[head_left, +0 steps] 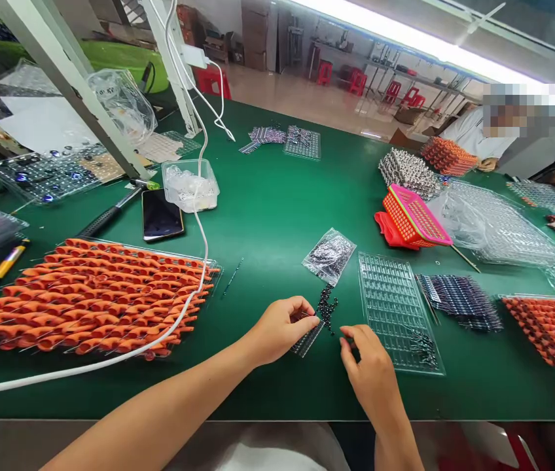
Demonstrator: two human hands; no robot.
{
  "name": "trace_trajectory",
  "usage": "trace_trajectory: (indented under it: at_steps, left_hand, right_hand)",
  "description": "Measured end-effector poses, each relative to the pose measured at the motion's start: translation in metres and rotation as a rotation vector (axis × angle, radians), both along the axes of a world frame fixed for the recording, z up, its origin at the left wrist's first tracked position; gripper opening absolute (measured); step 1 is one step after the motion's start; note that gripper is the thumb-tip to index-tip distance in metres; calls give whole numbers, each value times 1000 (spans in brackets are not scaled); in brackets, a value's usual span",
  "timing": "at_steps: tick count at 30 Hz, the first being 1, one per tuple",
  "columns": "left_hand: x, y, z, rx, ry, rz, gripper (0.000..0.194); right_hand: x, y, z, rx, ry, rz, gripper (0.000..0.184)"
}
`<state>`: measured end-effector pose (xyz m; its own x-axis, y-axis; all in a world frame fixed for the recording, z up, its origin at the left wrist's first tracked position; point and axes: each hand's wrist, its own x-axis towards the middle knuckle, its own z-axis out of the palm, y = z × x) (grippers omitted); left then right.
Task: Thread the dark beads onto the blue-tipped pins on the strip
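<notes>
My left hand (pixel 280 330) is closed in a pinch over a small dark strip with rows of fine marks (pixel 309 339) on the green table. What its fingertips hold, if anything, is too small to make out. To the right, my right hand (pixel 370 366) is curled, thumb and forefinger tips close together; anything between them is too tiny to tell. A scatter of small black beads (pixel 326 307) lies between and just beyond my hands. Behind them rests a clear plastic bag of dark bits (pixel 330 256). Beside my right hand is a clear ribbed tray (pixel 389 307) with several dark pieces.
An orange-part tray (pixel 95 294) lies left, with a white cable (pixel 160 340) crossing it. Nearby are a phone (pixel 161 214), a hammer (pixel 110 214) and a clear tub (pixel 191 190). Rightward are a pink basket (pixel 419 216) and dark strips (pixel 460 301). A person (pixel 483 134) is across the table.
</notes>
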<state>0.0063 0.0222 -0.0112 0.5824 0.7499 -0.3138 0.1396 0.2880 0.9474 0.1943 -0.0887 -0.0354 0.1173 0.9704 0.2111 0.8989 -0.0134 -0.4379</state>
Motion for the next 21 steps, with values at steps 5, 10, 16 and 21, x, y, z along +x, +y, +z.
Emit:
trace_trajectory:
  at_steps: [5, 10, 16, 21]
  left_hand:
    - [0, 1, -3, 10, 3, 3, 22]
    - [0, 1, -4, 23, 12, 9, 22]
    - [0, 0, -1, 20, 16, 0, 19]
    - [0, -1, 0, 14, 14, 0, 20]
  right_hand:
    - [-2, 7, -1, 18, -40, 33, 21]
    - [-3, 7, 1, -3, -39, 56, 19]
    - [-6, 1, 2, 6, -41, 32, 17]
    - [-8, -2, -4, -14, -48, 2, 18]
